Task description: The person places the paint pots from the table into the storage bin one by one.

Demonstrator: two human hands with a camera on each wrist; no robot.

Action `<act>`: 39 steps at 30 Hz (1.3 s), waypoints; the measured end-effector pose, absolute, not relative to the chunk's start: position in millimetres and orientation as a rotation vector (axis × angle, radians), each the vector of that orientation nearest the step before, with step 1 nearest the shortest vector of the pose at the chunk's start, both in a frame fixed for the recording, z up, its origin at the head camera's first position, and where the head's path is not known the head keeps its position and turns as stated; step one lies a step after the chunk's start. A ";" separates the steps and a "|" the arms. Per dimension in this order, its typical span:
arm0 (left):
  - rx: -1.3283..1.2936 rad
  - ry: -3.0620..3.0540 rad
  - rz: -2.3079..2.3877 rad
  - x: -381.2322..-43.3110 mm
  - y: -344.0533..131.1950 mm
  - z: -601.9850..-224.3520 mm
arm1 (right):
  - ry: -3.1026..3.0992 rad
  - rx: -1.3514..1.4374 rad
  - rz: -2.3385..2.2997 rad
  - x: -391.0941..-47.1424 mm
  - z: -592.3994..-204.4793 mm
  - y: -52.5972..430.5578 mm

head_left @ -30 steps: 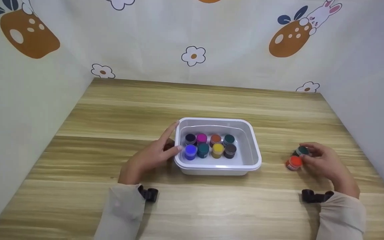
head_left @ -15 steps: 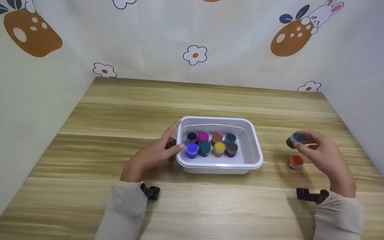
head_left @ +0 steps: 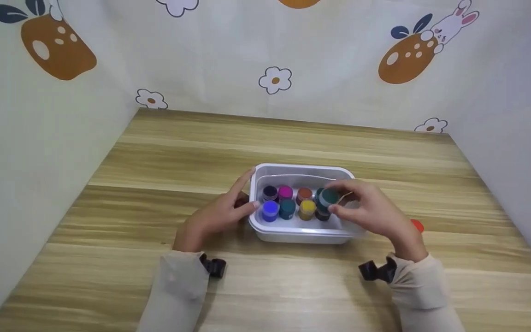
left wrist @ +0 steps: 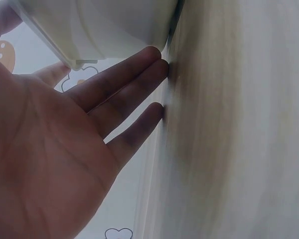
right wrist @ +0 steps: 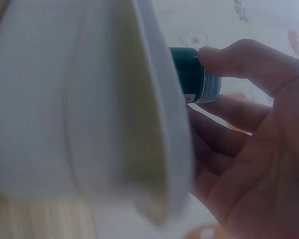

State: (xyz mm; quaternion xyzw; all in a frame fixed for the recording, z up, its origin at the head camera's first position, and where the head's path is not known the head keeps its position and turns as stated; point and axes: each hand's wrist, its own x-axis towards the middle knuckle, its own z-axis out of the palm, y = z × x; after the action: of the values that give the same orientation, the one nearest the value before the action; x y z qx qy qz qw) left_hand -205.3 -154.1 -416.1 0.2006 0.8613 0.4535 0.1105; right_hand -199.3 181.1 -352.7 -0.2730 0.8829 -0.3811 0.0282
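Note:
My left hand (head_left: 215,216) rests against the left end of a white plastic tub (head_left: 300,234), thumb and index finger at its rim. Its other fingers (left wrist: 132,99) lie straight, tips down at the table beside the tub wall. Between thumb and fingers, my right hand (head_left: 378,210) pinches a small dark green paint jar (head_left: 329,197) over the tub's right half. The right wrist view shows this jar (right wrist: 189,74) partly behind the tub's rim. Inside stand two rows of paint jars, among them blue (head_left: 270,210), yellow (head_left: 307,210) and magenta (head_left: 285,192) ones.
A red-lidded paint jar (head_left: 416,225) stands on the wooden table (head_left: 284,286) right of the tub, mostly hidden by my right wrist. Patterned cloth walls (head_left: 210,60) enclose the table at the back and both sides.
My right hand has lifted the dark green jar from beside the red one and carried it left over the tub. The left hand has stayed at the tub's left end.

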 end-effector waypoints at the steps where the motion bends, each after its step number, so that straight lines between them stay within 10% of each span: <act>1: 0.585 2.530 1.328 -204.8 -153.5 -416.3 | 2.700 -0.883 -1.167 -199.8 -354.5 173.5; 39: 0.591 2.514 1.373 -202.8 -156.9 -414.5 | 2.588 -1.207 -0.701 -225.1 -382.3 77.2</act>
State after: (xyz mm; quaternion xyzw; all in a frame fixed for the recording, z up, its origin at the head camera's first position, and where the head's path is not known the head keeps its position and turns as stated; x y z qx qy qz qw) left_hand -202.8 -156.9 -414.5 0.2008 0.8545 0.4666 0.1083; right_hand -225.1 77.2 -382.3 -0.4085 0.8757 -0.2372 0.1004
